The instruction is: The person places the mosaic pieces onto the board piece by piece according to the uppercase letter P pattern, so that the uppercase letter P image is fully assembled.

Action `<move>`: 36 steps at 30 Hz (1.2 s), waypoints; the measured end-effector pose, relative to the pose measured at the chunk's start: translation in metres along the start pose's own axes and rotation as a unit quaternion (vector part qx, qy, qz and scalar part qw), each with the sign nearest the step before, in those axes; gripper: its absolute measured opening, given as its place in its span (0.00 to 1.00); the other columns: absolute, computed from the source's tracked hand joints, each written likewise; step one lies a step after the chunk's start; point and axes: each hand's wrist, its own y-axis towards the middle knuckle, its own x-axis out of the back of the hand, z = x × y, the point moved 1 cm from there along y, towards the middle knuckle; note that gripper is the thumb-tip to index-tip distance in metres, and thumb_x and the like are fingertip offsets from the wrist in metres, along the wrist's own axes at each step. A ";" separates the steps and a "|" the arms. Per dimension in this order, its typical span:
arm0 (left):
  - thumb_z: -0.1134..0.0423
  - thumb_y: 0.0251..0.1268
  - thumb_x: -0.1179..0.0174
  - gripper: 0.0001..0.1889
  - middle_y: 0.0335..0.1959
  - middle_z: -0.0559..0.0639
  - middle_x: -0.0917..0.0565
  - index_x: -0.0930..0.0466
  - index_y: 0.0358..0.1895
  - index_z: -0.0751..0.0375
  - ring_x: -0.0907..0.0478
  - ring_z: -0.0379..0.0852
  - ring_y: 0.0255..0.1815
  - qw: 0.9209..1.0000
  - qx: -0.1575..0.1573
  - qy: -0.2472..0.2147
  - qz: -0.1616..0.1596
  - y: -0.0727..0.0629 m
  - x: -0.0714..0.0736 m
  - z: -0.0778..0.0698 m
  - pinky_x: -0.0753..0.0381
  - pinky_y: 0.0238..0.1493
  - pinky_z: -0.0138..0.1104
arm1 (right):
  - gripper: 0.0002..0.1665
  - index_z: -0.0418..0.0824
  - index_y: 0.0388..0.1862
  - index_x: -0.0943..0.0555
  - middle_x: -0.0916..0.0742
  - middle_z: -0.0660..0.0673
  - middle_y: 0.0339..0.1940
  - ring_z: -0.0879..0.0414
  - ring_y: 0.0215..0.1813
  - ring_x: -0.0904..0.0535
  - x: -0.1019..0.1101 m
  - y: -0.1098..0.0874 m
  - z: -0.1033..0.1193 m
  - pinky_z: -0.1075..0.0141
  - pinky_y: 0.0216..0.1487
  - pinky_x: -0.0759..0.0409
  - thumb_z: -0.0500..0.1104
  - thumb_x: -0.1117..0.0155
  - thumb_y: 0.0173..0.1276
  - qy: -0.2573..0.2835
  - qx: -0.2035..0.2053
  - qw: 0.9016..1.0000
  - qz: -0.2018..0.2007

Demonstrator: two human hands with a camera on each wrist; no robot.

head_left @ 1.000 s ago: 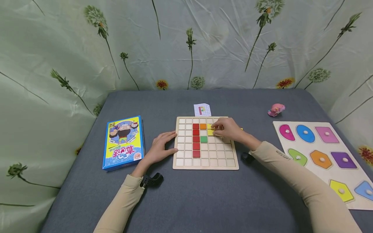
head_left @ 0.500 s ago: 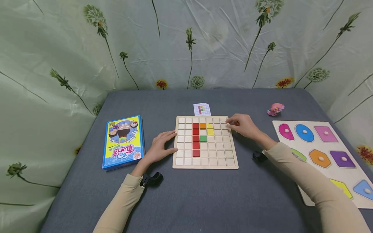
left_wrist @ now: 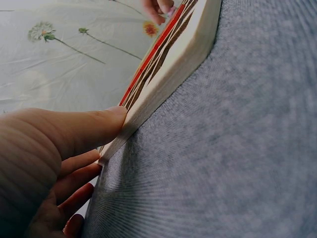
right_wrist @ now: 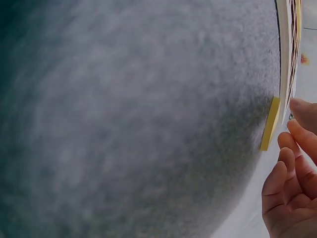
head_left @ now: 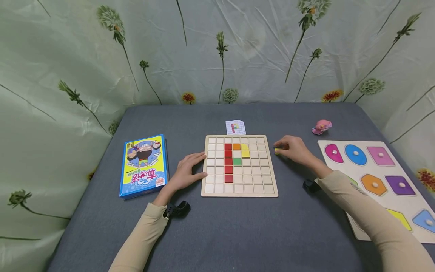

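A wooden grid board [head_left: 253, 179] lies mid-table, bearing a column of red tiles [head_left: 229, 161], an orange tile [head_left: 236, 146], yellow tiles [head_left: 245, 154] and a green tile [head_left: 237, 161]. My left hand [head_left: 185, 172] rests against the board's left side; in the left wrist view its thumb [left_wrist: 94, 126] and fingertips touch the edge. To the right of the board, my right hand [head_left: 293, 149] is over a loose yellow tile [right_wrist: 270, 124] on the cloth. Thumb and index finger are bent and slightly parted close above that tile in the right wrist view.
Behind the board lies a small pattern card [head_left: 235, 127]. A blue-and-yellow box [head_left: 144, 166] stands at left. On the right are a shape puzzle board [head_left: 357, 204], partly under the right forearm, and a pink toy figure [head_left: 321, 127]. A grey cloth [head_left: 217, 234] covers the table.
My right hand has left the yellow tiles on the board and moved right, past the board's edge, to the loose yellow tile. The left hand keeps its place.
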 end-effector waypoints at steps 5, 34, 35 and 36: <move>0.58 0.56 0.36 0.33 0.69 0.57 0.32 0.33 0.66 0.62 0.40 0.58 0.70 1.000 -0.003 0.002 -0.003 0.000 0.001 -0.001 0.46 0.63 0.60 | 0.13 0.32 0.39 0.15 0.15 0.38 0.31 0.61 0.28 0.31 0.001 -0.002 -0.005 0.70 0.31 0.35 0.36 0.30 0.54 -0.002 -0.012 1.000 0.015; 0.58 0.56 0.36 0.33 0.69 0.57 0.32 0.33 0.66 0.62 0.41 0.59 0.70 1.000 0.002 0.000 0.002 0.000 0.001 -0.001 0.46 0.64 0.60 | 0.10 0.34 0.29 0.15 0.17 0.42 0.24 0.59 0.27 0.28 -0.001 0.000 -0.006 0.68 0.30 0.32 0.39 0.27 0.50 -0.020 -0.024 0.999 0.024; 0.58 0.56 0.36 0.33 0.69 0.57 0.32 0.33 0.66 0.62 0.41 0.59 0.70 1.000 0.001 0.000 0.001 0.000 0.001 -0.001 0.46 0.64 0.60 | 0.10 0.34 0.29 0.15 0.17 0.42 0.24 0.59 0.27 0.28 -0.001 0.000 -0.005 0.68 0.30 0.32 0.39 0.27 0.50 -0.020 -0.025 0.999 0.022; 0.58 0.56 0.36 0.33 0.69 0.57 0.32 0.33 0.66 0.62 0.41 0.59 0.70 1.000 0.001 0.000 0.001 0.000 0.000 -0.001 0.46 0.64 0.60 | 0.10 0.34 0.29 0.15 0.17 0.42 0.24 0.59 0.27 0.28 0.000 0.000 -0.004 0.68 0.30 0.32 0.39 0.27 0.50 -0.018 -0.025 0.999 0.021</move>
